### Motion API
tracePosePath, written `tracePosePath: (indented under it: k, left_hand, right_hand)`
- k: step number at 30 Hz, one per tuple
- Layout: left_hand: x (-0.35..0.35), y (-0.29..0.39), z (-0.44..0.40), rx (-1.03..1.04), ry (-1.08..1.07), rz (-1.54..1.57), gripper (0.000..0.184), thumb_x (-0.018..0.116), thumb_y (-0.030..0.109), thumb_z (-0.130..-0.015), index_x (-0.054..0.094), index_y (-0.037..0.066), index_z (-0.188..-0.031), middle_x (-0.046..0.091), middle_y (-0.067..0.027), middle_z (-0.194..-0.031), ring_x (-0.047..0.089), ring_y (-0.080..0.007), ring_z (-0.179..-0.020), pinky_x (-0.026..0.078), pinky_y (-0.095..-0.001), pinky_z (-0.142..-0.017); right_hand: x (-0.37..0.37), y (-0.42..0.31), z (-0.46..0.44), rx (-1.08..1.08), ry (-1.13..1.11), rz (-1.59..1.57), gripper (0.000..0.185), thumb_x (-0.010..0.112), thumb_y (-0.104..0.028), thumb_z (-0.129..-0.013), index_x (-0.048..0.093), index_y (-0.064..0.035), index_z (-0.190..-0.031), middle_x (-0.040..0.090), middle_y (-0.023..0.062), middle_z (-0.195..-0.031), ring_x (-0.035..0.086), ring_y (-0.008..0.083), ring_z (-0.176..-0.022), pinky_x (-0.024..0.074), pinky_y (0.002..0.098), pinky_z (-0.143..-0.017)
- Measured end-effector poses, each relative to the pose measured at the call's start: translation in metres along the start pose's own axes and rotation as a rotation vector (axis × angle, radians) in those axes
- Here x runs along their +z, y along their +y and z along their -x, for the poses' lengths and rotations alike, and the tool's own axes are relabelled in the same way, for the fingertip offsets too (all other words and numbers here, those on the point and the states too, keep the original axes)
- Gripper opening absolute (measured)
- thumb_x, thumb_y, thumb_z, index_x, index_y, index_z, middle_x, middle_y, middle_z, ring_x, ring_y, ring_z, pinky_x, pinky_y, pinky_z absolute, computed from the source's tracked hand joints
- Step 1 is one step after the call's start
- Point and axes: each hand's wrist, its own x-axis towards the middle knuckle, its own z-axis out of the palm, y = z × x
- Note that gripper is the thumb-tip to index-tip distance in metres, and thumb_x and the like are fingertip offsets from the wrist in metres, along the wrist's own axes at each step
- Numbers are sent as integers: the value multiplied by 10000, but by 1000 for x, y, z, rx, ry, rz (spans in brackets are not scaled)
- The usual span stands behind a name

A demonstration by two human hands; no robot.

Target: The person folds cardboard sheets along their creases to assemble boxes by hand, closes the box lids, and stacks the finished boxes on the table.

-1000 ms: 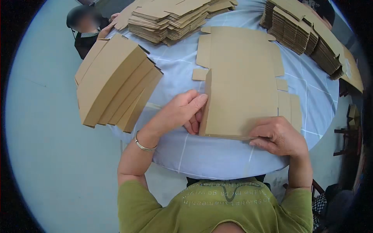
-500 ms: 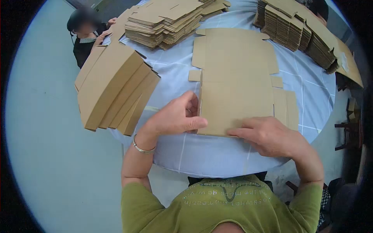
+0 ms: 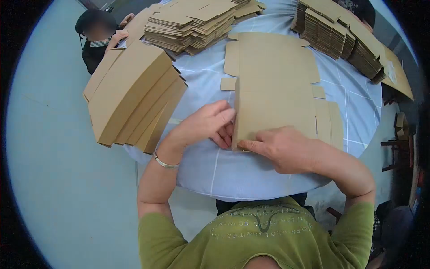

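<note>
A flat, partly folded cardboard box blank (image 3: 277, 98) lies on the table before me, its left side flap standing up. My left hand (image 3: 219, 123) is closed at that flap's outer face near the front left corner, fingers curled low and thumb near the flap's top. My right hand (image 3: 289, 150) lies over the blank's front edge. Its index finger reaches left to the front left corner and presses there, while the other fingers are bent and partly hidden. On the right the side flaps lie flat.
Several folded cardboard boxes (image 3: 130, 94) lean together at the left. Behind them is a stack of flat blanks (image 3: 188, 27), with another stack (image 3: 331, 36) at the back right. A person (image 3: 96, 36) sits at the far left. A blue checked cloth (image 3: 251, 179) covers the round table.
My right hand has slid left along the front edge to the corner. The left flap stands more upright, and my left thumb has moved from the blank's top to the flap.
</note>
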Motion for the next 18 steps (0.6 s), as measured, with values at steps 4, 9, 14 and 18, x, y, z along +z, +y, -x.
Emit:
tracePosePath:
  k: [4, 9, 14, 18]
  left_hand:
    - [6, -5, -8, 32, 85, -147, 374, 600, 317, -936, 490, -41, -936, 625, -129, -743, 640, -196, -543, 545, -302, -458]
    - [22, 2, -15, -12, 259, -391, 345, 670, 269, -867, 525, -38, -928, 627, -117, -702, 611, -149, -496, 496, -277, -398]
    - [16, -11, -26, 96, 353, -564, 284, 625, 125, -806, 558, -56, -1014, 615, -76, -671, 574, -102, -483, 468, -269, -384]
    - [23, -2, -24, 141, 355, -569, 328, 522, 65, -769, 556, -72, -1066, 622, -79, -694, 571, -111, -494, 474, -289, -400]
  right_hand:
    - [14, -2, 4, -56, 212, 105, 341, 613, -79, -741, 605, -57, -1082, 626, 137, -885, 671, 300, -765, 554, 411, -649]
    - [21, 2, 14, -75, 332, 132, 79, 608, -87, -710, 613, -32, -767, 609, 117, -770, 660, 280, -705, 550, 399, -617]
    - [20, 4, 15, -85, 337, 162, 65, 610, -94, -676, 612, -39, -710, 593, 108, -733, 652, 251, -687, 545, 370, -596]
    - [20, 4, 15, -124, 364, 194, 69, 612, -94, -675, 611, -37, -713, 594, 106, -738, 651, 243, -691, 541, 356, -587]
